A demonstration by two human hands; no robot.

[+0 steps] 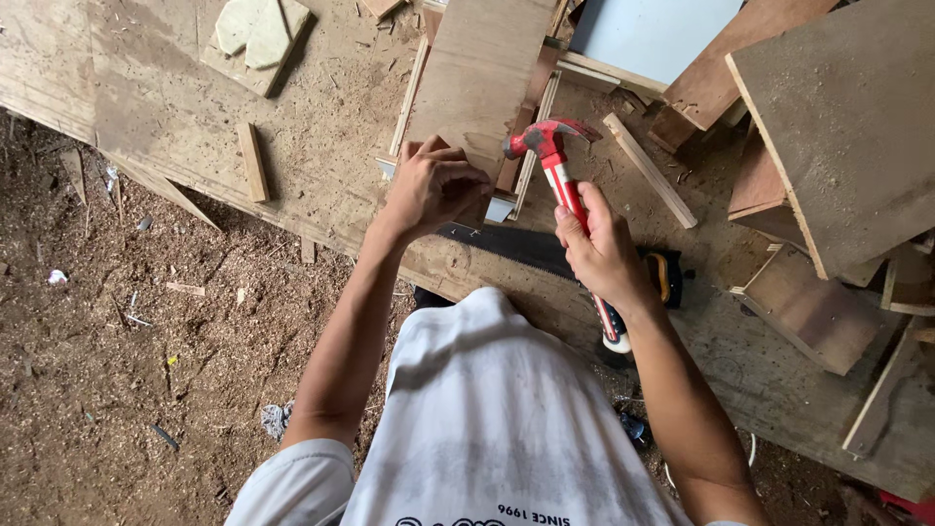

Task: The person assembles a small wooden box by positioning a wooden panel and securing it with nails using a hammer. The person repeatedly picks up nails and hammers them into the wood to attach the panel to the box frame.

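- Over sawdusty tabletop [175, 88]: right hand [601, 248] wrapped round red-white hammer [560, 170], head beside plywood board [477, 78].
- Left hand [435, 187] pinched closed at board's near edge; nail itself not visible.
- Best: light taps first, fingers low and away from hammer face.
- Handsaw [511, 248] lies under both wrists.

Offcuts [845, 127] crowd right; bench [156, 88] left open.

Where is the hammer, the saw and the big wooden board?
hammer [548, 137], head view, on its red head.
saw [516, 245], head view, on its toothed blade.
wooden board [479, 73], head view, on its flat face.
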